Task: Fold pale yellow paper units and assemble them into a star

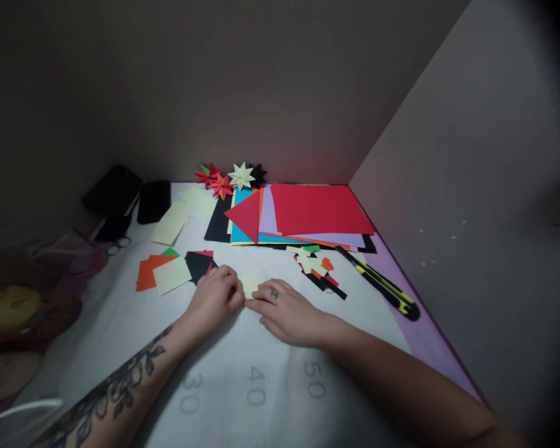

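A small pale yellow piece of paper lies on the white sheet between my hands, partly hidden by my fingers. My left hand is closed at its left side, fingers curled and pinching the edge. From the right, my right hand has its fingertips pressed together on the paper's lower right edge. Just beyond my left hand are black paper squares, a pale yellow square and orange paper. Paper scraps in several colours sit past my right hand.
A yellow and black utility knife lies at the right. Red card tops a stack of coloured sheets at the back. Folded paper stars stand against the wall. Scissors and a black phone are at the left.
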`<act>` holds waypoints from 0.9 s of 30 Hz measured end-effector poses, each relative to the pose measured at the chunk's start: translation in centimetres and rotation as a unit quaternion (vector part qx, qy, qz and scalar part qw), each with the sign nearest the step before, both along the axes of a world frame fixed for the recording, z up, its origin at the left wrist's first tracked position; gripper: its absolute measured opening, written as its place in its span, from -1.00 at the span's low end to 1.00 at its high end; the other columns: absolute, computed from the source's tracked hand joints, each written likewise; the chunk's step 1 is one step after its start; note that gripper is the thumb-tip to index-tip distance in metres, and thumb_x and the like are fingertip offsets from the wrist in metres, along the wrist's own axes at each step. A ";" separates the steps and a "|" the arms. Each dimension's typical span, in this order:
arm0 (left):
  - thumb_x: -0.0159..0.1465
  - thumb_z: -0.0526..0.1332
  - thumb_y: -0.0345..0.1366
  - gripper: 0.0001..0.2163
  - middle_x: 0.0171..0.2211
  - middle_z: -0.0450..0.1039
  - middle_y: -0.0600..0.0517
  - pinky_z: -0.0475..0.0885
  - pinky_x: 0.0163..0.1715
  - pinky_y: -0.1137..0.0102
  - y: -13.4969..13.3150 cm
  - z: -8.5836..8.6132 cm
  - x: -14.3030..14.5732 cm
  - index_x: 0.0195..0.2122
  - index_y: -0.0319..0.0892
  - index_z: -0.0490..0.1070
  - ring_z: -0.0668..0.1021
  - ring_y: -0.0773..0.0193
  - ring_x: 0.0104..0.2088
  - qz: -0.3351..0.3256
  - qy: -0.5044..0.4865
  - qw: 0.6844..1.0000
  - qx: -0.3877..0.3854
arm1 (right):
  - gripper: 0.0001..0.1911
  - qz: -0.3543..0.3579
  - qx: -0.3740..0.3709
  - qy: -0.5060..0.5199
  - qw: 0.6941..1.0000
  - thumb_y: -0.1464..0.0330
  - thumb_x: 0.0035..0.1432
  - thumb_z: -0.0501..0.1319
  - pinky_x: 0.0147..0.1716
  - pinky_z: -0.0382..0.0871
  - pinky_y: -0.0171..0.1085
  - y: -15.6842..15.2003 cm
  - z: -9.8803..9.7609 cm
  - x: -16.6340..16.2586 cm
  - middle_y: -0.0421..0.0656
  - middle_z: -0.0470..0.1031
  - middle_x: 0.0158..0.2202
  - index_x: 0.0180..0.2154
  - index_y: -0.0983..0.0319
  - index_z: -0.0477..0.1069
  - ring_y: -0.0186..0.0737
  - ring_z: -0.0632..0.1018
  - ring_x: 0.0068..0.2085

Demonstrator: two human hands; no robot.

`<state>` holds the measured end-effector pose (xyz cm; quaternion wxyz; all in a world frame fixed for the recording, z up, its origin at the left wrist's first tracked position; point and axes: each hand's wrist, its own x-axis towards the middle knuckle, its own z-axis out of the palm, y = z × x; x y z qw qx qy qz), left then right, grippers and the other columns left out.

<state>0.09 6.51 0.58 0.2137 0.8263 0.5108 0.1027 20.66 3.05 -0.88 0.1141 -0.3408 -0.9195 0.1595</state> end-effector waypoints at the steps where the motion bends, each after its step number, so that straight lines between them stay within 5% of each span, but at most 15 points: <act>1: 0.21 0.11 -0.37 -0.86 -0.30 0.41 -0.04 0.29 -0.30 0.33 0.0 0.0 0.0 -0.42 -0.18 0.45 0.48 0.20 -0.30 0.000 0.000 1.000 -0.001 | -0.55 0.000 -0.001 -0.003 1.000 0.41 0.21 0.13 0.15 0.16 0.03 0.0 0.0 0.0 -0.05 0.43 0.02 0.14 0.20 0.29 -0.01 0.31 0.08; 17: 0.17 0.14 -0.37 -0.89 -0.25 0.39 -0.04 0.29 -0.24 0.25 -0.4 -1.1 -0.6 -0.26 -0.17 0.28 0.45 0.11 -0.24 0.029 -0.023 0.999 0.017 | -0.56 -0.021 0.019 -0.019 0.999 0.39 0.23 0.12 0.14 0.17 0.10 -0.4 -0.2 -0.3 0.00 0.42 0.04 0.14 0.17 0.32 0.05 0.33 0.08; 23: 0.18 0.07 -0.49 -0.88 -0.30 0.40 -0.03 0.30 -0.30 0.29 -0.4 -1.4 -0.9 -0.28 -0.15 0.27 0.44 0.14 -0.30 0.040 -0.060 0.997 0.036 | -0.71 -0.006 0.038 0.079 0.996 0.41 0.19 0.15 0.11 0.26 -0.03 0.0 -0.6 0.7 -0.03 0.46 -0.01 -0.05 0.24 0.45 -0.04 0.37 0.08; 27: 0.21 0.05 -0.49 -0.87 -0.32 0.42 -0.02 0.31 -0.32 0.30 -0.3 -1.7 -1.1 -0.28 -0.15 0.29 0.45 0.17 -0.32 0.036 -0.078 0.996 0.038 | -0.73 -0.008 0.068 0.091 0.993 0.40 0.20 0.15 0.12 0.23 0.08 0.0 -0.9 1.0 -0.02 0.40 0.13 -0.06 0.27 0.44 0.08 0.28 0.20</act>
